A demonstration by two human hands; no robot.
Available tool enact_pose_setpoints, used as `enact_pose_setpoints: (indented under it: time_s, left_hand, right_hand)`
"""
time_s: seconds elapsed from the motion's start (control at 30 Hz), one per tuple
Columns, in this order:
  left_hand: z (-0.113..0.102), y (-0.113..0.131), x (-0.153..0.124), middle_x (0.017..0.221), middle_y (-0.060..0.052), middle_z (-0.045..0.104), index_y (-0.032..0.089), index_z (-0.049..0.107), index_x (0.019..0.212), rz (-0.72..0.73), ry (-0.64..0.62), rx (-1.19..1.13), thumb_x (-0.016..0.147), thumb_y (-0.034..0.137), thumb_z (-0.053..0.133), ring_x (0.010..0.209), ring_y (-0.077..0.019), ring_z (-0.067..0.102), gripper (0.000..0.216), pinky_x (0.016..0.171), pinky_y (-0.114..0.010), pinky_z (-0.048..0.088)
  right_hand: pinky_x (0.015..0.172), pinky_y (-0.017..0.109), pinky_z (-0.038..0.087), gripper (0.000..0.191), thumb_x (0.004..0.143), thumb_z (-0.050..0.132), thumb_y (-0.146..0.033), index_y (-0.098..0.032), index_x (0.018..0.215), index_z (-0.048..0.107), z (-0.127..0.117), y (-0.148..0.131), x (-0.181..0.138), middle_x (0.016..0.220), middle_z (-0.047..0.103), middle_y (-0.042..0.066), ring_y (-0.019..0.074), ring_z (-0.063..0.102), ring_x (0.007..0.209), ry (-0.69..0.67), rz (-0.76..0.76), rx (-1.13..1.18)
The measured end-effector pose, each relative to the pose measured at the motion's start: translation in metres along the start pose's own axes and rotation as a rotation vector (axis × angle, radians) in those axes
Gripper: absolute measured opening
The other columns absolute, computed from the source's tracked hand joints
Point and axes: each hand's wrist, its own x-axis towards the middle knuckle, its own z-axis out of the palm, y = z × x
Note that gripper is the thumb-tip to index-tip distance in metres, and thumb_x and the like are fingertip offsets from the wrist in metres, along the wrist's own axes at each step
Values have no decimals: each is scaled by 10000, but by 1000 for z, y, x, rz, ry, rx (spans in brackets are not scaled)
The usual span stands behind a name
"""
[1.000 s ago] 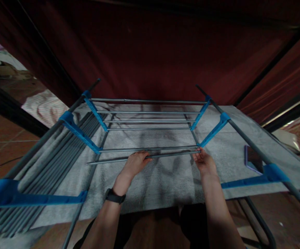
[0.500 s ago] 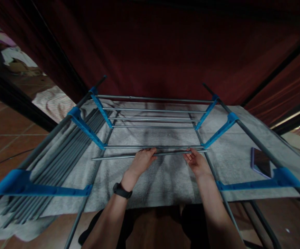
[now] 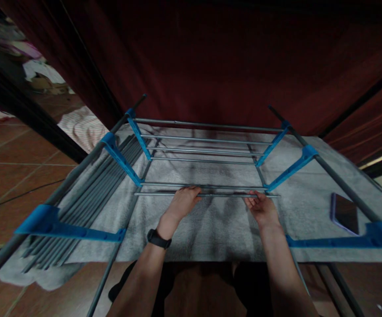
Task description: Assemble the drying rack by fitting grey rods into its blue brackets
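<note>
A: Please, where is the loose tube (image 3: 224, 194) now?

B: It lies crosswise above the grey cloth (image 3: 211, 233), just on the person's side of the fixed front tube (image 3: 164, 185) and almost parallel to it.

A: And how are the hands?

B: They are apart from each other, both on this same tube. The left hand (image 3: 183, 203) folds its fingers over it, left of the middle; the right hand (image 3: 262, 209) pinches it nearer to the right end.

A: Which step is this, in your opinion?

B: I judge it is the lining up of the tube with the frame, before any fixing. Its right end reaches past the right bracket (image 3: 292, 167) (whether they touch, I cannot tell).

A: What does the next move call for?

B: Probably a level hold, and a small correction sideways, so that both ends agree with the right bracket and the left bracket (image 3: 123, 160).
</note>
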Motion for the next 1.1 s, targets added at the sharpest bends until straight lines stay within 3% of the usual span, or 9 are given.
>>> enact_pose_setpoints:
  time_s: [0.23,0.43,0.63,0.83,1.1]
  left_hand:
    - [0,4,-1,990,-48,727,227,635,1067,-54,-5,13,920,240,617,951,-228,685,149,840,-313,490]
    - [-1,3,-3,1082,-58,717,236,645,1157,-12,31,-61,949,375,580,1010,-230,677,259,887,-318,493]
    - [-1,4,0,1049,-59,702,222,679,1072,45,28,-62,948,290,581,1034,-219,656,172,967,-338,467]
    - [1,7,0,1073,-57,694,223,653,1082,38,34,-22,924,243,612,1027,-217,654,164,947,-330,467]
    - [-4,1,-1,1082,-54,712,247,659,1107,-50,-12,-37,922,232,608,1019,-217,668,192,920,-321,481]
  right_hand:
    - [712,252,608,153,864,526,-75,-194,792,589,5,12,-2,707,664,-11,107,663,664,-85,28,-13]
    - [702,278,621,163,860,519,-71,-208,797,581,4,10,-1,710,665,-15,120,673,681,-64,27,-17]
    - [713,259,617,167,846,536,-60,-202,781,592,9,14,-7,720,680,-10,115,678,687,-91,40,-22]
    - [744,303,634,169,853,539,-51,-186,782,613,24,33,-24,724,683,24,142,688,709,-136,162,-34]
    - [767,302,631,160,848,547,-52,-189,784,602,21,35,-20,754,690,30,139,693,721,-150,106,-25]
